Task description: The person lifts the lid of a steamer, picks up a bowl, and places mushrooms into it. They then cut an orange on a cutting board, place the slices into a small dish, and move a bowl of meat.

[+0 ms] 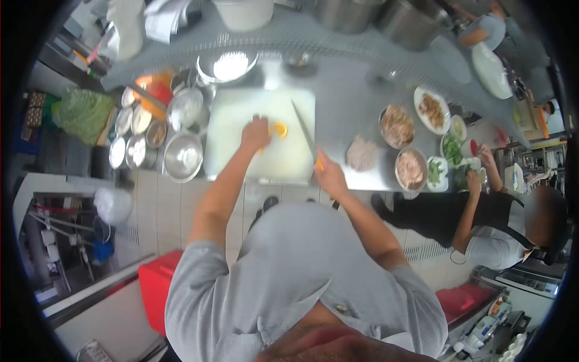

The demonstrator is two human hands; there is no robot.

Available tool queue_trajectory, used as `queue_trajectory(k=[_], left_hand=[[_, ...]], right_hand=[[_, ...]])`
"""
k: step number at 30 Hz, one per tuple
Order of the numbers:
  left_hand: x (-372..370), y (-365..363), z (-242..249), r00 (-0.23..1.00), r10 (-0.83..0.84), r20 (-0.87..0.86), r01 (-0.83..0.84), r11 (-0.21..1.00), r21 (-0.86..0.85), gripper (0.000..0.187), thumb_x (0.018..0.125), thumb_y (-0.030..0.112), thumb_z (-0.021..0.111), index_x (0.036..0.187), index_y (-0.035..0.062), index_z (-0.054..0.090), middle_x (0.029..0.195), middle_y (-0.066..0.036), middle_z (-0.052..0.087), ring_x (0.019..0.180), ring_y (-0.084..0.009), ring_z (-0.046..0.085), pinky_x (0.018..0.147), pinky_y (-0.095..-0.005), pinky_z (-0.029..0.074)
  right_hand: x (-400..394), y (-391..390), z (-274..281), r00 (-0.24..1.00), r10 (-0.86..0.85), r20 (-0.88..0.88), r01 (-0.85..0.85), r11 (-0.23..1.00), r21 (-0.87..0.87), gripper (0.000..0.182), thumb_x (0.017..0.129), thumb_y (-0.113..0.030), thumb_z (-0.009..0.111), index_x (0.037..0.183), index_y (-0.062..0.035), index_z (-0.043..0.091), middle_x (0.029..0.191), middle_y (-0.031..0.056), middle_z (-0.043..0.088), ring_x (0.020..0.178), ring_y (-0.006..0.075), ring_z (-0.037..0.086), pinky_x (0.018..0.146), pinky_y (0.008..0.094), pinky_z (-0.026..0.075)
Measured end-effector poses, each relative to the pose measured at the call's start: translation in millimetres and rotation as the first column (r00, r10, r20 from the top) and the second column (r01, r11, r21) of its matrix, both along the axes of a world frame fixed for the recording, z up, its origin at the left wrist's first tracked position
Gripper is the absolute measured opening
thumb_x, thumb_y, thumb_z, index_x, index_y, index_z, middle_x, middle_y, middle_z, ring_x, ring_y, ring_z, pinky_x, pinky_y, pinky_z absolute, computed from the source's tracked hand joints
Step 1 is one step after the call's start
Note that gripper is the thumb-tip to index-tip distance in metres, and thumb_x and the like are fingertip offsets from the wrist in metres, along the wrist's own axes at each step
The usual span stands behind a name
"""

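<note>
From my remote seat, I start at the left, where a bag of leafy greens sits beyond a cluster of small containers, stacked close together, I suppose, to save counter space. Just beside them is a steel bowl, close against the left edge of the white cutting board, probably so that it stays within easy reach.

On the board, my wearer's left hand comes down with its fingers bunched narrow near the orange pieces. One bit shows under the hand, but blur keeps me from telling whether the fingers grip it or only press it. The other pieces lie just right of the fingertips, around the middle of the board, which seems to leave room on every side.

The right hand is closed around the orange handle of a knife, the blade slanting up and left over the board's right side, apart from the pieces; I judge that angle keeps the edge clear of the other fingers.

Farther right, a pale heap rests directly on the counter, then an oval plate of browned food, and finally a co-worker's hands at the far end
</note>
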State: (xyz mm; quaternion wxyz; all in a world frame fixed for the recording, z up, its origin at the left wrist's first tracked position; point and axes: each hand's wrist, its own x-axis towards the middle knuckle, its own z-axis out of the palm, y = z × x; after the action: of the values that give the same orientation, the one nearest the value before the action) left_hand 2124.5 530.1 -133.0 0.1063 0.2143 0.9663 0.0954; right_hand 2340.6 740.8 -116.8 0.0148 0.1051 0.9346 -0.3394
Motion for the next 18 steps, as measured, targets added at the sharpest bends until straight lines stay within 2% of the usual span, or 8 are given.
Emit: queue_trajectory(k=[4, 7, 10, 11, 13, 15, 17, 18], left_hand=[[-2.8, 2.5, 3.7, 0.999, -0.006, 0.043, 0.006, 1.0, 0.006, 0.045, 0.079, 0.015, 0.068, 0.119, 0.0014, 0.052, 0.118, -0.023, 0.055, 0.099, -0.0398, 0.066, 0.086, -0.0485, 0.056], [-0.4, 1.1, 1.8, 1.0, -0.008, 0.03, 0.007, 0.999, 0.05, 0.037, 0.081, 0.009, 0.063, 0.115, 0.0002, 0.052, 0.116, -0.023, 0.055, 0.099, -0.0404, 0.065, 0.087, -0.049, 0.055], [14.6, 6.0, 29.4, 0.993, -0.112, 0.025, 0.107, 0.983, 0.151, 0.033, 0.081, 0.005, 0.06, 0.113, 0.0, 0.052, 0.112, -0.022, 0.056, 0.099, -0.0419, 0.064, 0.087, -0.0493, 0.053], [22.5, 5.4, 52.1, 0.988, -0.153, 0.015, 0.147, 0.971, 0.19, 0.033, 0.08, 0.005, 0.06, 0.112, 0.0, 0.052, 0.111, -0.022, 0.057, 0.099, -0.0425, 0.063, 0.087, -0.0493, 0.053], [45.6, 5.2, 134.2, 0.927, -0.371, -0.055, 0.369, 0.876, 0.31, 0.036, 0.078, 0.007, 0.062, 0.113, 0.0029, 0.054, 0.107, -0.019, 0.059, 0.098, -0.0383, 0.064, 0.084, -0.0446, 0.054], [69.9, 3.0, 244.2, 0.815, -0.501, -0.292, 0.58, 0.712, 0.396, 0.037, 0.077, 0.003, 0.062, 0.113, 0.0046, 0.057, 0.102, -0.017, 0.06, 0.096, -0.0371, 0.063, 0.081, -0.0439, 0.054], [71.7, -1.3, 331.3, 0.689, -0.386, -0.613, 0.664, 0.676, 0.319, 0.04, 0.076, 0.001, 0.064, 0.116, 0.0052, 0.057, 0.101, -0.015, 0.059, 0.095, -0.0359, 0.062, 0.079, -0.0427, 0.053], [62.7, -5.9, 372.0, 0.655, -0.368, -0.66, 0.667, 0.691, 0.277, 0.041, 0.079, 0.006, 0.064, 0.12, 0.0053, 0.059, 0.115, -0.016, 0.063, 0.11, -0.037, 0.061, 0.089, -0.0458, 0.051]], right_hand=[[-25.6, -4.6, 18.2, 0.992, 0.006, 0.122, -0.023, 0.99, 0.14, 0.064, 0.089, -0.013, 0.06, 0.15, -0.009, 0.041, 0.114, 0.0233, 0.062, 0.103, 0.0413, 0.063, 0.088, 0.0472, 0.053], [-42.3, -3.7, 3.2, 0.992, 0.124, -0.025, -0.112, 0.951, 0.288, 0.065, 0.087, -0.009, 0.059, 0.15, -0.0059, 0.04, 0.122, 0.0234, 0.055, 0.109, 0.041, 0.06, 0.092, 0.0474, 0.052], [-56.6, -3.0, -7.3, 0.989, 0.15, -0.02, -0.139, 0.954, 0.264, 0.065, 0.086, -0.006, 0.058, 0.148, -0.0045, 0.04, 0.124, 0.0239, 0.053, 0.111, 0.0416, 0.058, 0.094, 0.0472, 0.051], [-59.9, -4.0, -4.6, 0.989, 0.149, -0.01, -0.141, 0.953, 0.268, 0.064, 0.086, -0.005, 0.057, 0.147, -0.0039, 0.041, 0.124, 0.024, 0.054, 0.111, 0.0416, 0.058, 0.094, 0.0471, 0.051], [-65.5, -6.4, 2.4, 0.989, 0.149, 0.006, -0.145, 0.95, 0.276, 0.061, 0.086, -0.004, 0.056, 0.145, -0.0027, 0.042, 0.123, 0.0241, 0.054, 0.11, 0.0417, 0.058, 0.094, 0.0469, 0.051], [-70.3, -5.0, -5.6, 0.987, 0.156, -0.043, -0.138, 0.952, 0.273, 0.058, 0.086, -0.003, 0.056, 0.143, -0.0028, 0.043, 0.123, 0.0241, 0.054, 0.111, 0.0419, 0.058, 0.095, 0.0469, 0.051], [-71.3, -6.2, -16.9, 0.985, 0.16, -0.071, -0.134, 0.951, 0.277, 0.057, 0.086, -0.003, 0.055, 0.142, -0.0035, 0.044, 0.123, 0.024, 0.054, 0.111, 0.042, 0.058, 0.095, 0.047, 0.051], [-75.2, -6.1, -19.8, 0.984, 0.158, -0.079, -0.13, 0.95, 0.285, 0.057, 0.087, -0.004, 0.055, 0.142, -0.0042, 0.044, 0.123, 0.0239, 0.054, 0.111, 0.0421, 0.058, 0.095, 0.0471, 0.051]])
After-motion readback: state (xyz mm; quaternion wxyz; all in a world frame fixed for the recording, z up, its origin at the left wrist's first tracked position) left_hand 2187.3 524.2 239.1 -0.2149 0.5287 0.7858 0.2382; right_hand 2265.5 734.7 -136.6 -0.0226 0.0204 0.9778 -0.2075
